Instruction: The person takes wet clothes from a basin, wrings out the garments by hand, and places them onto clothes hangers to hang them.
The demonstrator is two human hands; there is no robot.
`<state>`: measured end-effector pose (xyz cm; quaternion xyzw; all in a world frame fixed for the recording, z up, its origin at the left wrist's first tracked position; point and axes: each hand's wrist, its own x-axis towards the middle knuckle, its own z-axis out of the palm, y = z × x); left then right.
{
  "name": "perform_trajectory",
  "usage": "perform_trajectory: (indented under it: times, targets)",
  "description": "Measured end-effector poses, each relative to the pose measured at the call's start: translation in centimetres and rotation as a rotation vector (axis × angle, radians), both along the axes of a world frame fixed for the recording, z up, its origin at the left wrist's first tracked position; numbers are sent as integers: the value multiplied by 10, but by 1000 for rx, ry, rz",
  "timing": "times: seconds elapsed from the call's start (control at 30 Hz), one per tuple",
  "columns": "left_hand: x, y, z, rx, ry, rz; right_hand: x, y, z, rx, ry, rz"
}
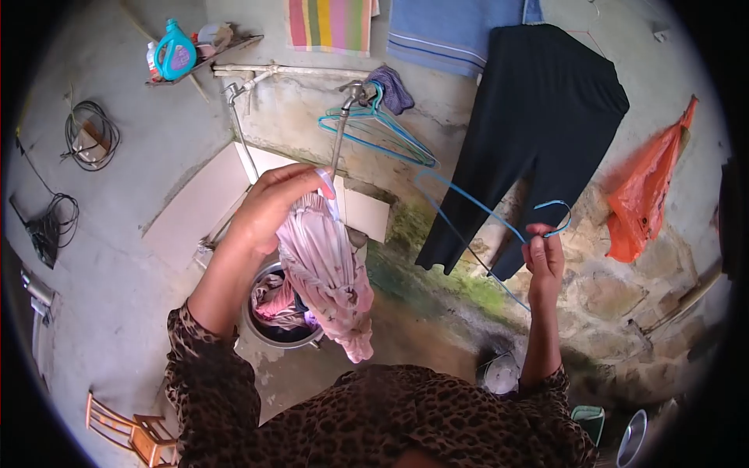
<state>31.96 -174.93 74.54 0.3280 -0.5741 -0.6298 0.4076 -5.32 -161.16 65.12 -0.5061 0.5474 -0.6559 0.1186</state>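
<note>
A pink, gathered garment (331,273) hangs down from my left hand (285,203), whose fingers are closed on its top edge near a metal tap. Up at the right, my right hand (544,257) grips a blue wire hanger (472,201) close to its hook; the hanger's body points left, in front of black trousers (538,109). The garment and the hanger are apart. Below my left hand, partly behind the garment, a round metal pot (277,341) holds pink and dark cloths.
Several hangers (374,132) hang from the tap (353,92) with a purple cloth (392,87). Towels hang at the top. A red plastic bag (644,207) is on the right wall. A shelf at upper left holds a teal bottle (176,53). A wooden chair (140,437) stands lower left.
</note>
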Motion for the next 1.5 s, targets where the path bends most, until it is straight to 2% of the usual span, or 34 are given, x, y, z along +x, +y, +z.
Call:
perform_trajectory:
  times: [0.07,0.23,0.33,0.47,0.57,0.67,0.9,1.0,1.1,1.23,1.33,1.43,1.5]
  targets:
    - [-11,0,3,36,13,-22,0,22,12,82,-72,-9]
    - [-31,-5,5,-28,-24,-154,5,39,33,40,-232,66]
    - [-44,-4,5,-19,-45,-209,35,36,37,166,-201,210]
    - [-60,2,10,-75,-83,-258,81,23,43,314,-260,545]
    - [-69,6,11,-104,-87,-283,103,10,48,384,-317,644]
    - [-72,8,10,-138,-95,-314,108,-6,39,364,-309,654]
    - [-79,12,7,-216,-154,-298,113,-18,50,520,-575,705]
    - [-82,11,7,-248,-198,-267,118,-17,52,499,-500,798]
    - [-86,7,6,-149,-230,-238,120,-14,52,573,-349,857]
    - [-87,4,7,-28,-147,-272,112,-17,35,465,-95,991]
    - [-88,-1,6,4,-142,-399,106,-19,45,236,271,854]
    - [-95,0,4,2,-166,-519,102,-21,59,63,465,740]
    - [-101,6,7,28,-125,-525,101,-19,70,51,439,645]
